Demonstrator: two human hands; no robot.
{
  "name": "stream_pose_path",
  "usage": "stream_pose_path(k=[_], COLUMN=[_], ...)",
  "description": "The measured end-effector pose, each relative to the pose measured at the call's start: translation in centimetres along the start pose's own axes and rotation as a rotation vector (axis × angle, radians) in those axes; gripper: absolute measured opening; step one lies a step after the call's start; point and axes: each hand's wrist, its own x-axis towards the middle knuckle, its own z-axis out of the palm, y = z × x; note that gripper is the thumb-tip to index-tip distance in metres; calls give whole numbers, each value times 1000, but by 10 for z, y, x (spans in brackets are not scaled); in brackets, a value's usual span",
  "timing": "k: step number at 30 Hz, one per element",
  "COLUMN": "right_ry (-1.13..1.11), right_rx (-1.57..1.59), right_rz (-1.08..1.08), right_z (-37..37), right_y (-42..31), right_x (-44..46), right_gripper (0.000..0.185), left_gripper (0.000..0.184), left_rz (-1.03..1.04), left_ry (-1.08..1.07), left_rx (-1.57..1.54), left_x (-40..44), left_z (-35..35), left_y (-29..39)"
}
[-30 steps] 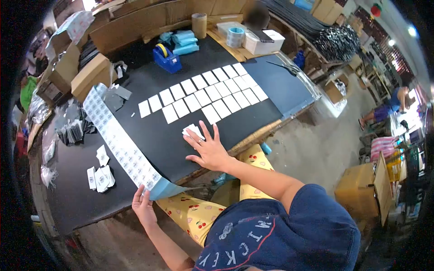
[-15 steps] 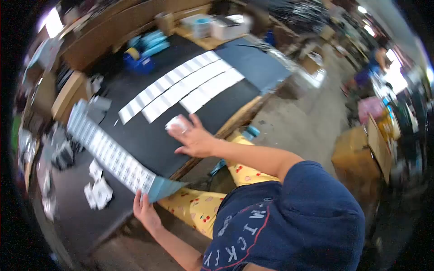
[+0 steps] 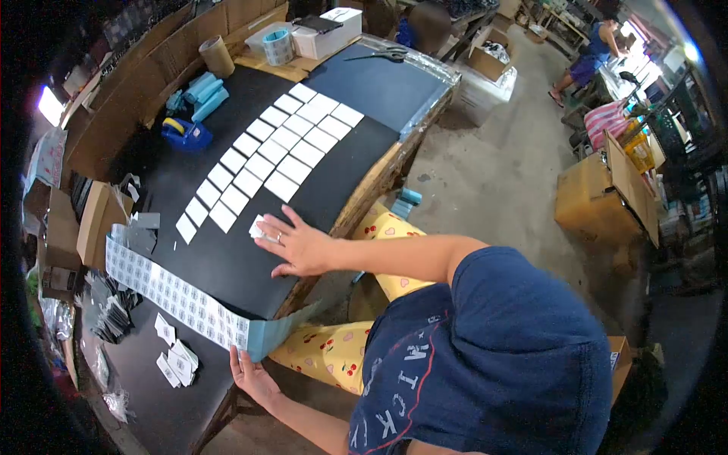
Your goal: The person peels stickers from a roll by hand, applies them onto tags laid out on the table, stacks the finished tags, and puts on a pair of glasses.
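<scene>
Small white stack [image 3: 258, 227] mostly hidden under right hand [image 3: 297, 246]; its count can't be told. Right hand: fingers spread apart. Left hand [image 3: 256, 381] at near end of label strip [image 3: 178, 293]; can't tell whether fingers pinch it. Strip long, pale, dark prints in rows, too small to read; lies across bench [image 3: 182, 409], blue-backed end bent near edge. White cards [image 3: 259, 166] in slanting rows beyond.

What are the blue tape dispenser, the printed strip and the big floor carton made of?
Blue tape dispenser: likely smooth molded plastic; even, saturated blue.
Printed strip: paper or film, can't tell which; thin, white, bluish where the print stops.
Big floor carton: matte cardboard, probably corrugated; plain brown walls, stiff raised flap.
</scene>
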Motion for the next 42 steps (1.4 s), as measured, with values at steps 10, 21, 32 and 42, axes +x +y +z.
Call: stream_pose_path(k=[10,21,32,42], right_ry=[188,-66,-147,-300], right_rx=[191,39,-6,1236], right_rz=[-12,-57,-42,87], right_z=[-4,-25,-25,-76], right_y=[4,-1,-6,-85], right_x=[0,11,10,56], right_gripper=[79,69,68,55], left_gripper=[40,45,53,54], left_rz=[21,-95,111,240], left_ry=[140,105,30,65], left_rx=[129,147,138,19], left_x=[-2,-13,-15,-33], left_z=[28,62,67,78], left_y=[7,56,71,99])
